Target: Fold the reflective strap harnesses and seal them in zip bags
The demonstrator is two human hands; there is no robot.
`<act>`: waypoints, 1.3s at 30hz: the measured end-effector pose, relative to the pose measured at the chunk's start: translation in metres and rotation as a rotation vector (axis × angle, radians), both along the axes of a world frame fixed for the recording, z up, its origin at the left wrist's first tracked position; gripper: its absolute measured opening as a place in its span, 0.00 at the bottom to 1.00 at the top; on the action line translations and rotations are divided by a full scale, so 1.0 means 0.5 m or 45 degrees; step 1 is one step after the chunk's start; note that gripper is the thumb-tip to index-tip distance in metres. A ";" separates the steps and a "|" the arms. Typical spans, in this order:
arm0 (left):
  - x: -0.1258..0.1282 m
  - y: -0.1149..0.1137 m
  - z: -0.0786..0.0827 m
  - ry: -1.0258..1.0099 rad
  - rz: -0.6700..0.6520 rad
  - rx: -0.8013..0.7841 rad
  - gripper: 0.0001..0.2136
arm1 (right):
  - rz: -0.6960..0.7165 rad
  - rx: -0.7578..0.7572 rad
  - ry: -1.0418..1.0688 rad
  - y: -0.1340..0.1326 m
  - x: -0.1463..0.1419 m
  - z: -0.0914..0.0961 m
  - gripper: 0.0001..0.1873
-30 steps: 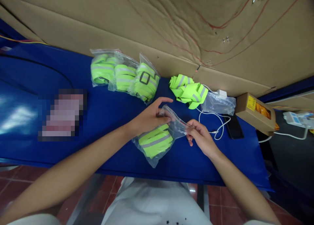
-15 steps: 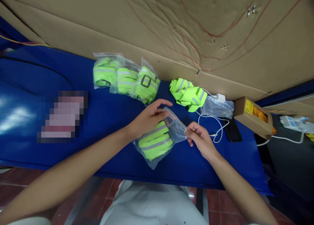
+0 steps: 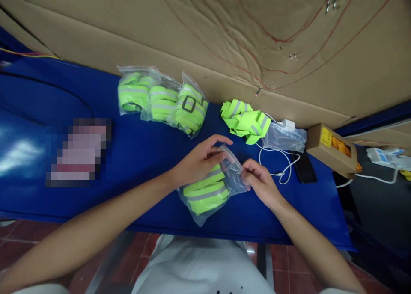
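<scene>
A clear zip bag (image 3: 236, 178) lies at the table's front, with a folded neon-yellow reflective strap (image 3: 207, 192) inside it. My right hand (image 3: 260, 180) pinches the right end of the bag's zip edge between thumb and fingers. At the other end of that edge, my left hand (image 3: 202, 159) has its thumb and a finger closed on the plastic, while its index finger reaches out above. The left palm hides part of the bag and strap.
Three bagged yellow straps (image 3: 160, 101) stand along the cardboard wall (image 3: 135, 37). Loose yellow straps (image 3: 247, 122) lie right of them, near an empty plastic bag (image 3: 284, 138), a white cable (image 3: 282, 180), a dark phone (image 3: 305, 169) and a cardboard box (image 3: 334, 150). A pixelated patch (image 3: 80, 152) covers something at left.
Both hands still hold the bag's zip edge. My left hand and the bag have shifted slightly right and down in view; the right hand is nearly where it was.
</scene>
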State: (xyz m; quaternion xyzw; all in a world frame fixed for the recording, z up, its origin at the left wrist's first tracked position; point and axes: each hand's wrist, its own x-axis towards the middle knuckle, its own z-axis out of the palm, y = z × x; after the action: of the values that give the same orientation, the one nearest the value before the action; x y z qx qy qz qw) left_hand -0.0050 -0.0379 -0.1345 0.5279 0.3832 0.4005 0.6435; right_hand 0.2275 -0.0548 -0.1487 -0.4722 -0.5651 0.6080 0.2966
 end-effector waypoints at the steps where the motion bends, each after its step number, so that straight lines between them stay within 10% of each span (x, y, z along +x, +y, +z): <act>1: 0.000 -0.002 0.000 0.020 -0.008 0.004 0.15 | 0.007 0.001 0.002 0.000 0.000 0.000 0.09; 39: 0.021 -0.036 0.002 0.416 -0.232 0.196 0.29 | 0.031 0.072 -0.049 -0.008 -0.005 -0.003 0.10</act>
State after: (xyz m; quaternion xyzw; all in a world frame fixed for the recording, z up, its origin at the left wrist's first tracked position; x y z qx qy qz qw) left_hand 0.0055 -0.0557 -0.1335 0.6660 0.4013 0.2777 0.5642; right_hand 0.2248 -0.0590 -0.1502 -0.4683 -0.5936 0.5860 0.2915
